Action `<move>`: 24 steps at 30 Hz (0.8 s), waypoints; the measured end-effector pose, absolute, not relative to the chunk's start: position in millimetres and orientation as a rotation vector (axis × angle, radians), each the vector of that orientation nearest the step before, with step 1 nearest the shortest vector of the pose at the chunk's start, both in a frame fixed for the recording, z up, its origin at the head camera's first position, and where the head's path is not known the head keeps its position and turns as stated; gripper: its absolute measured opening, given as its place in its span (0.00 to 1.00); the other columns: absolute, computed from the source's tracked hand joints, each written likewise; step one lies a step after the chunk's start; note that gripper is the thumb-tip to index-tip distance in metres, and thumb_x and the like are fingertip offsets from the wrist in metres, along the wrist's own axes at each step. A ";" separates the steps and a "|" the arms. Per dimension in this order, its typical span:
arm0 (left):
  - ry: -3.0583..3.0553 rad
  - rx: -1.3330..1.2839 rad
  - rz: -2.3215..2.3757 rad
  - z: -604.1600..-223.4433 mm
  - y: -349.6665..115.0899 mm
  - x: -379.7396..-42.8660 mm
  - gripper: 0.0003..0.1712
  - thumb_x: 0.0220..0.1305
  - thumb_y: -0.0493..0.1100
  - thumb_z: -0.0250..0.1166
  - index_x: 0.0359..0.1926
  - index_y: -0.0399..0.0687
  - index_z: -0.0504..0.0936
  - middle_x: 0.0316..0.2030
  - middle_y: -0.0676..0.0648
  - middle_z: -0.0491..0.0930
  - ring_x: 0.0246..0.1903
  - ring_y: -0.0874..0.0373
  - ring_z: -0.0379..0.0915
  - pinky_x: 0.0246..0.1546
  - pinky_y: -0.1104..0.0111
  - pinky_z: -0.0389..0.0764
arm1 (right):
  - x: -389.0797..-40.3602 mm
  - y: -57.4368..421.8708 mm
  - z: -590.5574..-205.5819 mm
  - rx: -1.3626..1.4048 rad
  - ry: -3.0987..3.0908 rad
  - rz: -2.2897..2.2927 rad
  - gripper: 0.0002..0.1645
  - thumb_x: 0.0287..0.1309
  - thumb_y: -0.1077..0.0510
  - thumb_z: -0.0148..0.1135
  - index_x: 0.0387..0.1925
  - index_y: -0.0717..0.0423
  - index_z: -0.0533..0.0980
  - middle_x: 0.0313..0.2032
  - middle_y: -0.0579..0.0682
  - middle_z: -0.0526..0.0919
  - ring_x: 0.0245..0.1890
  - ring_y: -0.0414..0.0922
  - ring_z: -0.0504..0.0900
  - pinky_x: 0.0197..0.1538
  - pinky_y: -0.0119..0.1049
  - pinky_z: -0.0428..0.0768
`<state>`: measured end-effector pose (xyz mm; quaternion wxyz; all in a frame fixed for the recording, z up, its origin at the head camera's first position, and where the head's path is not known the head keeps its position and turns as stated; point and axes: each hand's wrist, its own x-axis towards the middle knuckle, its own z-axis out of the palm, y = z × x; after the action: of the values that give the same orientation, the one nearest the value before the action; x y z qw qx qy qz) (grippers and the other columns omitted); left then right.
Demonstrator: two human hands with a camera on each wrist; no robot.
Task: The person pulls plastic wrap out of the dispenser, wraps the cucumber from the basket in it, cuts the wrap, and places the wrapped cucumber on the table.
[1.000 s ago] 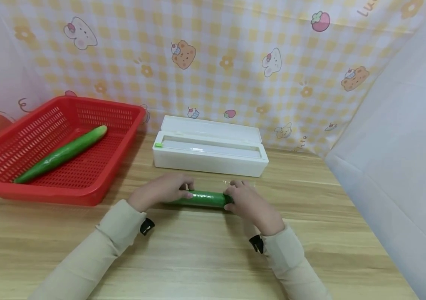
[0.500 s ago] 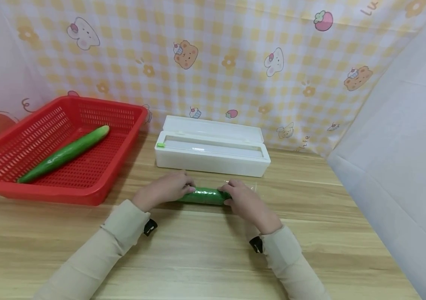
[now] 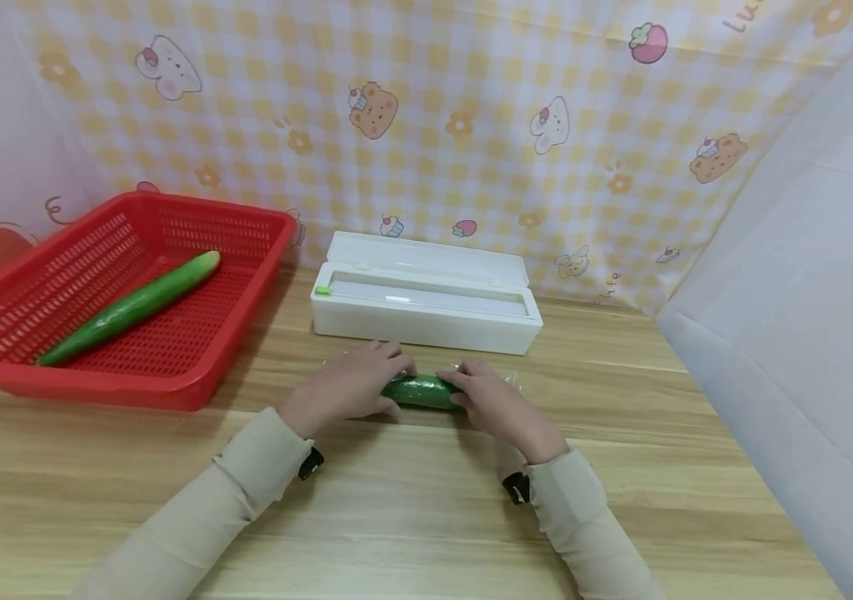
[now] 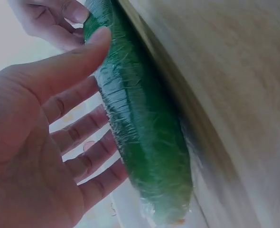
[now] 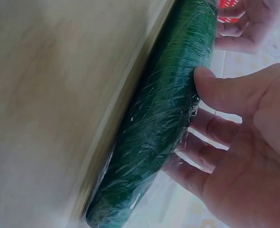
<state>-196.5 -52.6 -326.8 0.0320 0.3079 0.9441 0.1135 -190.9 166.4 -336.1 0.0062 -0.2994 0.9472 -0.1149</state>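
Your L hand (image 3: pixel 355 382) has slid R since last frame, now spread against the wrapped cuke (image 3: pixel 422 392), in front of the white box (image 3: pixel 426 323). R hand (image 3: pixel 500 410) spread too, nearer box's R end. Prob. firm, lightish, slick w/ film (image 5: pixel 154 118); hold both ends.

cucumber (image 3: pixel 421 392) | dark green, wrapped in clear film (image 5: pixel 152 121) (wrinkled, glossy) | lying crosswise on wooden table (image 3: pixel 411 517)

Head view: film-wrapped green cucumber (image 3: pixel 421 392), ends hidden by bare left hand (image 3: pixel 355 383), bare right hand (image 3: pixel 494 404). Red slotted plastic basket (image 3: pixel 97 382), cropped left, hides back-left corner of wood-grain counter (image 3: pixel 396 517). Grain blurred in wrist views.
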 end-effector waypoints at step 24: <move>2.790 0.898 0.547 -335.4 -60.2 -210.0 0.19 0.66 0.40 0.56 0.57 0.43 0.75 0.46 0.43 0.68 0.44 0.52 0.65 0.49 0.58 0.71 | -191.5 166.9 -332.9 -0.721 2.958 -0.408 0.31 0.48 0.58 0.70 0.56 0.54 0.74 0.42 0.53 0.72 0.42 0.47 0.68 0.46 0.41 0.74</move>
<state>-210.0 -60.2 -335.4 0.0799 0.3002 0.9328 0.1827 -191.5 166.9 -332.9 0.0351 -0.2347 0.9623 -0.1327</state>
